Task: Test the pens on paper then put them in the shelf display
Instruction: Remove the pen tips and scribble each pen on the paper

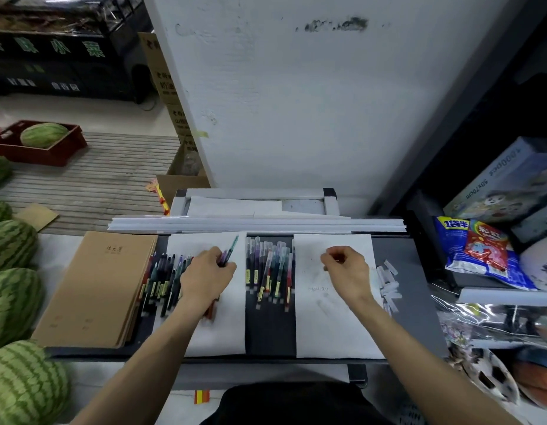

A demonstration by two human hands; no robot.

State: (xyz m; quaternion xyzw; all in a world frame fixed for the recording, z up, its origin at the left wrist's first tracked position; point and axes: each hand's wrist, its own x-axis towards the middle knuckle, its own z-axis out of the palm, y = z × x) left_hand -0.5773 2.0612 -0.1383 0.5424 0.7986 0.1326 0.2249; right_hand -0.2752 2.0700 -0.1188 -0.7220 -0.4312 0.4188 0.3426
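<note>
The left hand (208, 277) grips a translucent teal-tipped pen (233, 247), perhaps with a second purple one beside it. The barrel sticks up and away from the fingers over the top of the left sheet of white paper (215, 329). Under and to the left of that hand a heap of dark-bodied pens (162, 282) lies across the sheet's left edge, next to a stack of brown exercise books (96, 289). The right hand (345, 268) hovers over the right sheet of paper (327, 329), which carries faint scribbles. Its fingers are curled in tight, and I cannot tell whether they pinch something small. Between the two sheets a row of clear-capped pens (269, 271) rests on the dark shelf surface (269, 332). Small white strips (388, 280) lie scattered just right of the right sheet. Watermelons (11, 243) line the left side and snack bags (480, 256) sit on the right.
</note>
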